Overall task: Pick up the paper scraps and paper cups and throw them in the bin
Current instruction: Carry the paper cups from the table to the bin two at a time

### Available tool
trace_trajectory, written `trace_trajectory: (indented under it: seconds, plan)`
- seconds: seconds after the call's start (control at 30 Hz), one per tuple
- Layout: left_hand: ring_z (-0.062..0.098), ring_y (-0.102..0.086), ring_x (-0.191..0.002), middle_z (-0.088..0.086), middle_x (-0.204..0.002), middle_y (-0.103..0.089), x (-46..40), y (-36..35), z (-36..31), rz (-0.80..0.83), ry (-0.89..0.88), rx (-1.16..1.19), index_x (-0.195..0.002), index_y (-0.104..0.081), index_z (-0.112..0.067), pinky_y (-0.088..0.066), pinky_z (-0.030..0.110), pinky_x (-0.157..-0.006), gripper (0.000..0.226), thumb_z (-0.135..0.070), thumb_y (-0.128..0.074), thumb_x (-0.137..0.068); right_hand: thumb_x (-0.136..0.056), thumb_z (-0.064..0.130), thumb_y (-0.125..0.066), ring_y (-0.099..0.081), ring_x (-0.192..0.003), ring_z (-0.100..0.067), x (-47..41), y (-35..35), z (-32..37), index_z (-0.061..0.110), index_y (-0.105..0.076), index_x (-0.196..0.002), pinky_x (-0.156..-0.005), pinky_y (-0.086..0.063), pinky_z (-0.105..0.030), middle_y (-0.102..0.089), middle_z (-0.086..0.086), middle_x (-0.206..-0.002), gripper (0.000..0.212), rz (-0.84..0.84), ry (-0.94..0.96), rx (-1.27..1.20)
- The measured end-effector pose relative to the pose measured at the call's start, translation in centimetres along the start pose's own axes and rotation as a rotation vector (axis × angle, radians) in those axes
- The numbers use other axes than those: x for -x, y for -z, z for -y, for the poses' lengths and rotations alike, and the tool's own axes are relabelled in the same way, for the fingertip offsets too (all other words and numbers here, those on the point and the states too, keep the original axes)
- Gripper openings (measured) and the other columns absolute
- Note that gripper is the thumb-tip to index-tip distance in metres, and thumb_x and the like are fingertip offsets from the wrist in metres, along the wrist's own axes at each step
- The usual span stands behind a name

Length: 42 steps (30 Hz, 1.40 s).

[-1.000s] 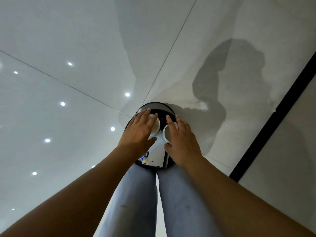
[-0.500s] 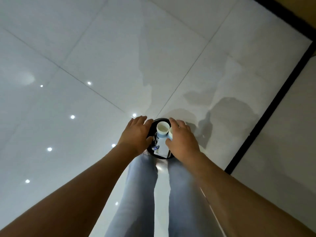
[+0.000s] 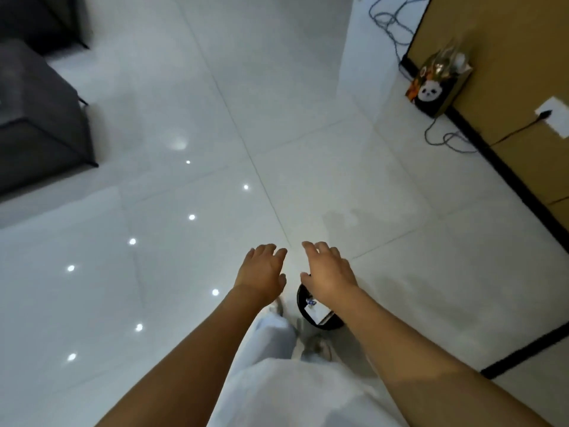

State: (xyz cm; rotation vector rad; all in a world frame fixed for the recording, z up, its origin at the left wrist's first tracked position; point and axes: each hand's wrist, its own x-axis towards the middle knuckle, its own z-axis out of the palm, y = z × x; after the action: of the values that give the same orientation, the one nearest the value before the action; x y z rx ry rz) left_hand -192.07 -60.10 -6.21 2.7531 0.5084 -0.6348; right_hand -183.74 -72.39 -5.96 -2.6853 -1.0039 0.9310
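White tiled floor (image 3: 277, 87) | left hand (image 3: 261, 272) empty, fingers relaxed | right hand (image 3: 331, 272) empty, over black bin (image 3: 303, 306)

bin (image 3: 320, 315) on floor (image 3: 277, 118), under right hand (image 3: 331, 274) | left hand (image 3: 261, 269) beside | paper, perhaps, inside bin

Dim, bluish cast; ceiling spots glare off glossy floor (image 3: 215, 103); motion blur, wide-angle warp at edges.

Left hand (image 3: 261, 272) and right hand (image 3: 329, 272) both held out empty, fingers relaxed, above white tiled floor (image 3: 184, 118). Black bin (image 3: 303, 306) stands below the right wrist, white paper inside. Panda-printed bag (image 3: 437, 84) stands against the wall.
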Motion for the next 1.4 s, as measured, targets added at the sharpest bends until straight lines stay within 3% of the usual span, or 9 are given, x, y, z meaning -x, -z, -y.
trace_trajectory:
  seconds: [0.2, 0.43, 0.9, 1.4]
  plan:
    - [0.023, -0.032, -0.136, 0.006, -0.146, -0.037, 6.6, 2.0, 6.3, -0.127, 0.250, 0.142, -0.143, -0.033, -0.017, -0.023, 0.035, -0.115, 0.053, -0.030, -0.048, -0.094, -0.095, 0.030, -0.052, -0.042, -0.125, -0.028, -0.4, 1.8, 9.1, 0.021, -0.024, -0.148, -0.096, -0.043, -0.038, -0.037, -0.008, -0.144, 0.061, 0.027, 0.251, 0.221]
    - [0.023, -0.035, -0.133, 0.006, -0.144, -0.039, 14.2, 2.7, 18.2, -0.211, 0.529, 0.278, -0.142, -0.035, -0.016, -0.026, 0.034, -0.112, 0.051, -0.031, -0.047, -0.095, -0.093, 0.031, -0.053, -0.042, -0.124, -0.027, -2.9, -0.5, 24.1, 0.022, -0.025, -0.148, -0.095, -0.043, -0.038, -0.038, -0.007, -0.144, 0.062, 0.073, 0.506, 0.351]
    - [0.024, -0.038, -0.129, 0.006, -0.140, -0.042, 26.4, 5.4, 48.1, -0.247, 0.795, 0.367, -0.140, -0.037, -0.015, -0.028, 0.033, -0.110, 0.048, -0.029, -0.044, -0.095, -0.092, 0.032, -0.053, -0.039, -0.126, -0.026, -8.3, -8.8, 55.9, 0.022, -0.023, -0.149, -0.097, -0.042, -0.036, -0.035, -0.005, -0.146, 0.066, 0.176, 0.709, 0.397]
    - [0.021, -0.040, -0.128, 0.005, -0.140, -0.043, 23.3, 13.2, 75.6, -0.405, 1.011, 0.539, -0.143, -0.035, -0.016, -0.033, 0.029, -0.106, 0.051, -0.030, -0.046, -0.095, -0.092, 0.032, -0.055, -0.038, -0.127, -0.027, -25.3, -8.6, 82.7, 0.023, -0.022, -0.149, -0.098, -0.042, -0.038, -0.033, -0.005, -0.147, 0.067, 0.226, 0.864, 0.435]
